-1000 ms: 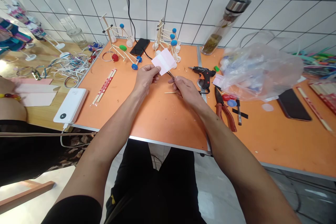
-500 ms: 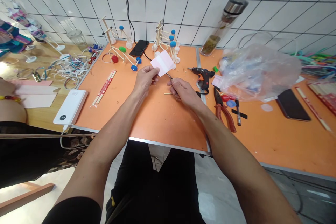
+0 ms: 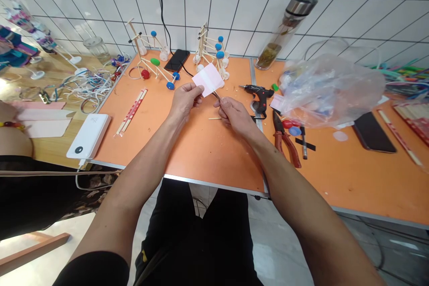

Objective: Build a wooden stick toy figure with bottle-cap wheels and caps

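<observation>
My left hand (image 3: pixel 184 102) pinches a folded sheet of pale pink paper (image 3: pixel 208 79) at its lower edge, raised above the orange table (image 3: pixel 187 154). In my right hand (image 3: pixel 234 114), fingers closed, is a thin dark rod (image 3: pixel 216 94) whose tip reaches the paper's lower corner. A loose wooden stick (image 3: pixel 214 118) lies on the table under my right fingers. The rod's lower end is hidden by those fingers.
Two stick models with blue wheels (image 3: pixel 211 49) (image 3: pixel 150 60) stand behind my hands. To the right lie a glue gun (image 3: pixel 258 94), red-handled pliers (image 3: pixel 284 140) and a plastic bag (image 3: pixel 331 91). A seated person's arm (image 3: pixel 11 138) rests at left beside a white power bank (image 3: pixel 89 136).
My right hand has shifted slightly up and left, bringing the rod closer to the paper. The paper stays in my left hand, and the view has barely moved.
</observation>
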A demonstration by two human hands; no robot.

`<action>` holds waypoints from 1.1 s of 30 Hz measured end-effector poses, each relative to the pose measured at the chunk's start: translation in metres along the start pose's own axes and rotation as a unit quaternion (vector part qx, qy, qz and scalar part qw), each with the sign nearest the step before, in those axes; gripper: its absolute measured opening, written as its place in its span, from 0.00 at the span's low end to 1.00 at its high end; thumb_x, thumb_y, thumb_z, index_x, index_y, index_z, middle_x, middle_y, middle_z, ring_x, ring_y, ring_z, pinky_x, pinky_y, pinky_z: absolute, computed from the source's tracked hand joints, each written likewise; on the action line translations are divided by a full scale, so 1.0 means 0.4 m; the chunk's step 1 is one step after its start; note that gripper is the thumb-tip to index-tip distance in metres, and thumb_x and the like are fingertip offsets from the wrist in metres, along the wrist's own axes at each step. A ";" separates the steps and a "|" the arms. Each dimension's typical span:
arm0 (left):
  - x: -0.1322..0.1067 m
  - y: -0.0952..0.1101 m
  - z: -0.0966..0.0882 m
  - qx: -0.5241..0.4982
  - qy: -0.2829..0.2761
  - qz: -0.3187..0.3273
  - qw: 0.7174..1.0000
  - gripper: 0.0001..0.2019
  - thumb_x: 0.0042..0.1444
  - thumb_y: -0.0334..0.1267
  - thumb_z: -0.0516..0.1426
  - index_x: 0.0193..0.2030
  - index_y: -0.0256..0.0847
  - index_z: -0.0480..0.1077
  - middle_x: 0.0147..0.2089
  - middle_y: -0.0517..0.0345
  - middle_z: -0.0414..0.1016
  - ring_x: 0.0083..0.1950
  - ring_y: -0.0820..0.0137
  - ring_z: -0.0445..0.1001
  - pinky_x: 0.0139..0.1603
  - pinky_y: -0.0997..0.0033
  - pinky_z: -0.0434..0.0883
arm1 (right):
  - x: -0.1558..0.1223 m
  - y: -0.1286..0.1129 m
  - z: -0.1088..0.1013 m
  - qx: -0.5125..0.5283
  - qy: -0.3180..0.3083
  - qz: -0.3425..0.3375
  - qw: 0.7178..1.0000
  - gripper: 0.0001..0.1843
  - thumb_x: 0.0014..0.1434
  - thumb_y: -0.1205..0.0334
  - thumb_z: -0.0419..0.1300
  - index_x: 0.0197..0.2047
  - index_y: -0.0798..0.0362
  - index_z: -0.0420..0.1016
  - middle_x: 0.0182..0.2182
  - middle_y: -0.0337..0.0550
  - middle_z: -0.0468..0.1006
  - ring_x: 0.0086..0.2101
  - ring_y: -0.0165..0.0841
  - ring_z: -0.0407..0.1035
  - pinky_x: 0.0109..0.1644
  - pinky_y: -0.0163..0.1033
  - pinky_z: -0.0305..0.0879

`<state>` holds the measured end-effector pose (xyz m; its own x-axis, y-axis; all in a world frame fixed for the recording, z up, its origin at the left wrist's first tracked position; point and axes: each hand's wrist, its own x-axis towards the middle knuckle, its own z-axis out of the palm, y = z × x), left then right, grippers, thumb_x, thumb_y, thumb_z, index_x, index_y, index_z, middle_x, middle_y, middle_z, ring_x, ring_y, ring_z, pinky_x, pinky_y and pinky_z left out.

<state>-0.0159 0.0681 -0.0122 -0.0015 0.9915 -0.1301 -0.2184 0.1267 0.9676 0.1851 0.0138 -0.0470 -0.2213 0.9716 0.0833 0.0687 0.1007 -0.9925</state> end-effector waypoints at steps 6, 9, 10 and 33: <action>-0.005 0.001 0.003 0.004 -0.002 -0.001 1.000 0.21 0.72 0.31 0.72 0.28 0.43 0.71 0.25 0.66 0.76 0.23 0.80 0.68 0.27 0.80 0.65 | -0.003 -0.008 0.002 0.007 -0.004 0.010 1.000 0.48 0.67 0.03 0.68 0.50 0.44 0.76 0.28 0.27 0.57 0.26 0.31 0.47 0.30 0.40 0.45; -0.007 0.001 0.005 0.004 -0.003 -0.004 1.000 0.22 0.70 0.32 0.74 0.28 0.43 0.71 0.26 0.66 0.77 0.22 0.82 0.68 0.27 0.80 0.65 | -0.004 -0.010 0.003 0.007 -0.009 0.013 1.000 0.49 0.67 0.02 0.68 0.50 0.44 0.75 0.28 0.26 0.57 0.26 0.31 0.46 0.30 0.40 0.44; -0.008 0.000 0.006 0.005 -0.005 -0.005 1.000 0.22 0.70 0.32 0.75 0.28 0.43 0.71 0.26 0.66 0.78 0.22 0.82 0.69 0.28 0.80 0.66 | -0.004 -0.011 0.004 0.008 -0.011 0.014 1.000 0.49 0.66 0.02 0.68 0.50 0.44 0.76 0.28 0.27 0.57 0.26 0.31 0.46 0.30 0.40 0.44; -0.020 0.000 0.021 -0.010 -0.009 -0.018 1.000 0.23 0.75 0.27 0.70 0.28 0.43 0.71 0.25 0.66 0.77 0.22 0.82 0.70 0.26 0.80 0.63 | -0.007 -0.013 0.005 0.004 -0.001 0.019 1.000 0.49 0.67 0.03 0.69 0.51 0.44 0.76 0.28 0.27 0.56 0.26 0.31 0.46 0.31 0.40 0.44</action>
<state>-0.0076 0.0604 -0.0093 0.0236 0.9868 -0.1602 -0.2380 0.1612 0.9578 0.1836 0.0100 -0.0422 -0.2201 0.9744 0.0457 0.0696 0.0624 -0.9956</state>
